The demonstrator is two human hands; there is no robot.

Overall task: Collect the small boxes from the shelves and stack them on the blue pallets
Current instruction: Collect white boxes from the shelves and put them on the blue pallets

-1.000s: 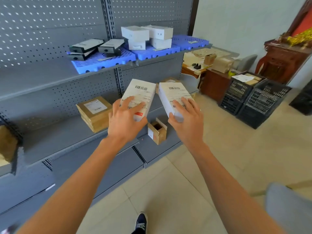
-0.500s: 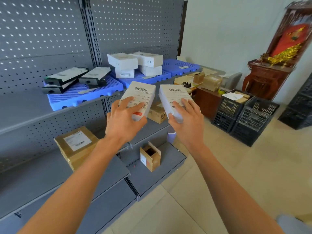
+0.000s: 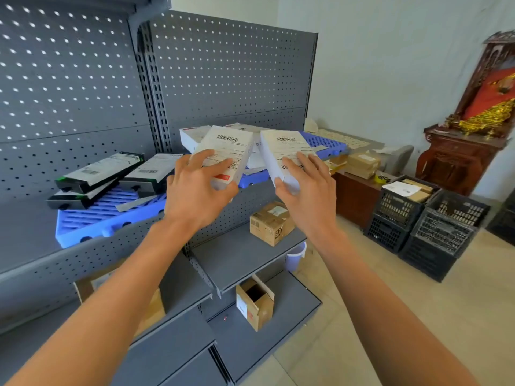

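Black boxes (image 3: 106, 174) lie on the left blue pallet (image 3: 92, 221). Right of that pallet, my left hand (image 3: 195, 190) grips one white box (image 3: 225, 154); further right, my right hand (image 3: 306, 188) grips a second white box (image 3: 284, 154), both above the shelf edge.

Ahead at 12 o'clock, stacked white boxes (image 3: 192, 136) block me; open pallet (image 3: 326, 142) at 1 o'clock; black boxes (image 3: 97, 171) crowd 10 o'clock.
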